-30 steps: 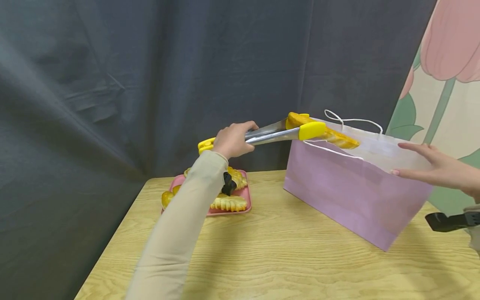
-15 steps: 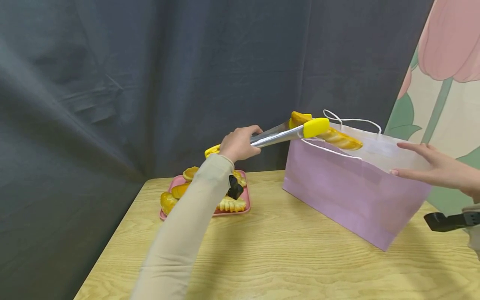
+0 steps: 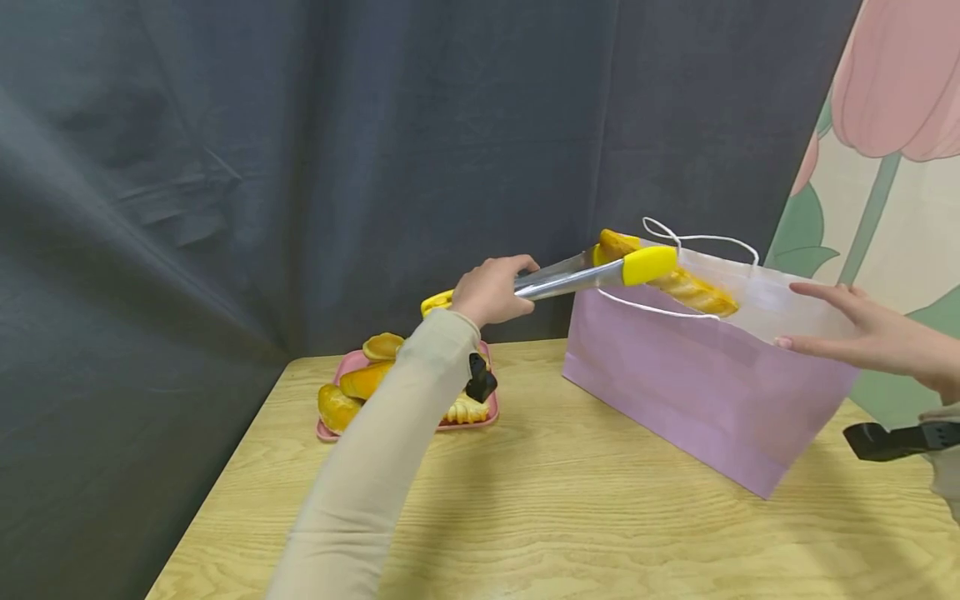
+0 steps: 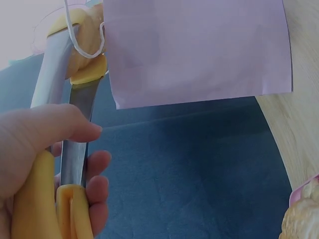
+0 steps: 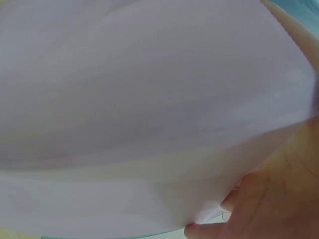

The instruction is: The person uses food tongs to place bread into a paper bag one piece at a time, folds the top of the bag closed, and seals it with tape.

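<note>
My left hand (image 3: 495, 287) grips a pair of metal tongs (image 3: 558, 282) with yellow tips and yellow handles. Between the tips is a long golden twisted bread (image 3: 697, 292), slanting down into the mouth of a lilac paper bag (image 3: 697, 392). In the left wrist view, thumb and fingers wrap round the tongs (image 4: 75, 154), and a white cord handle (image 4: 75, 45) crosses the bread near the tips. My right hand (image 3: 877, 329) is at the bag's right side, index finger and thumb straight and spread across the open mouth. The bag's wall (image 5: 124, 99) fills most of the right wrist view.
On the wooden table (image 3: 600, 517), a pink tray (image 3: 491, 414) with several breads stands at the left, partly behind my left sleeve. A dark curtain (image 3: 450, 125) hangs behind the table. A wall with painted tulips (image 3: 892, 92) is at the right.
My left hand has moved right and slightly down with the tongs, carrying the bread further into the bag's mouth. The right hand keeps its place at the bag.
</note>
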{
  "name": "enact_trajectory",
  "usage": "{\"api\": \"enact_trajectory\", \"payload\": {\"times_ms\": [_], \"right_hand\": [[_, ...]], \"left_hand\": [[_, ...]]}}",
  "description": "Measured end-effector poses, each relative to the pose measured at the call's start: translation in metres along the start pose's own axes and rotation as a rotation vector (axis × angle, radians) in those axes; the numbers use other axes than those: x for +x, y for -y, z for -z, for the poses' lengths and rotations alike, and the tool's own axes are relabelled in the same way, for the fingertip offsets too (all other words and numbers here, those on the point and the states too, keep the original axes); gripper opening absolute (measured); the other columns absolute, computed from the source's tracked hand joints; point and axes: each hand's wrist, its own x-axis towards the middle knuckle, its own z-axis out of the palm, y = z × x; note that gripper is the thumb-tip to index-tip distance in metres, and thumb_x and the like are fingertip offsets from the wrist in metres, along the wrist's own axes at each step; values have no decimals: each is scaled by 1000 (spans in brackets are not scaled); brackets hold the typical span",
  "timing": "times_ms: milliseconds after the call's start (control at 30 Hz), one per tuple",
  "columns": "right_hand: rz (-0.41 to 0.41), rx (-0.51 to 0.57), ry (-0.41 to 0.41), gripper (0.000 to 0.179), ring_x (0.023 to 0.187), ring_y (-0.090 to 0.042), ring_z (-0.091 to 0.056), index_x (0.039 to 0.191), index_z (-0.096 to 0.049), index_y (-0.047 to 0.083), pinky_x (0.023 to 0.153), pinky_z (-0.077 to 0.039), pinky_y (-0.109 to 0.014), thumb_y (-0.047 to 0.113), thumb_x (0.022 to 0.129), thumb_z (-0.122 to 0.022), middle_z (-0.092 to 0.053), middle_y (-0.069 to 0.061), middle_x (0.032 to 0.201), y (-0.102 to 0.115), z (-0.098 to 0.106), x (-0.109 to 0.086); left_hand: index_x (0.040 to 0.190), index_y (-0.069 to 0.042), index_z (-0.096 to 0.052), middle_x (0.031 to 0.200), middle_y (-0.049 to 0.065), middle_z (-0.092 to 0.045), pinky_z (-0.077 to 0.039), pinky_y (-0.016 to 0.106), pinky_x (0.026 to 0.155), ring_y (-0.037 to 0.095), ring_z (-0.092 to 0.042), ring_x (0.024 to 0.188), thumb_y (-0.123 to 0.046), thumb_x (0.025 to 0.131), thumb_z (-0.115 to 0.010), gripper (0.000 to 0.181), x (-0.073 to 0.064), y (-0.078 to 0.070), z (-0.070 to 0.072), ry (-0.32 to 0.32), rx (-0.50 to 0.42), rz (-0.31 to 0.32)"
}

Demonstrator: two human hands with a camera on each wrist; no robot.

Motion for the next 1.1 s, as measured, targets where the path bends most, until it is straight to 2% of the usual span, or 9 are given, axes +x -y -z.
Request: {"api": "enact_trajectory", "payload": {"times_ms": [233,467,567,700,933,1100], "right_hand": [[23,18,-3,87,133,-48,29,151,2,18,91,-9,-77,40,90,-56,30,-29,145,-2,-1,1],[29,21,-7,86,133,-48,29,151,1,15,92,-8,-77,39,90,-56,27,-32,145,4,-2,-1],[39,21,-12,86,133,-47,30,150,0,15,94,-5,-77,38,90,-56,25,-32,146,5,-3,0],[44,18,-13,86,133,-47,30,150,0,13,94,-4,-77,38,90,-56,24,-32,146,5,-2,2],[38,9,-6,86,132,-47,30,150,1,14,93,-7,-76,39,90,-55,24,-33,145,5,-2,4],[53,26,-1,85,133,-47,29,150,1,15,93,-8,-76,37,91,-56,25,-33,145,5,-4,5]], "left_hand": [[132,-27,-48,124,-3,-60,-47,32,73,16,-59,88,-27,84,-64,51,2,-5,-5,-16,15,20],[133,-27,-48,123,-2,-60,-45,31,67,17,-58,85,-26,84,-64,52,3,-5,-10,-29,-31,42],[131,-26,-49,115,0,-63,-42,29,63,17,-57,79,-26,82,-65,51,3,-1,-11,-63,-118,54],[128,-25,-51,109,2,-64,-42,30,64,17,-56,79,-25,80,-67,50,3,4,-7,-112,-213,80],[130,-24,-49,107,1,-63,-42,30,67,17,-56,82,-28,78,-68,56,-1,14,-5,-112,-185,108],[136,-20,-43,106,4,-62,-42,31,69,18,-55,85,-30,77,-68,65,-12,23,0,-119,-200,106]]}}
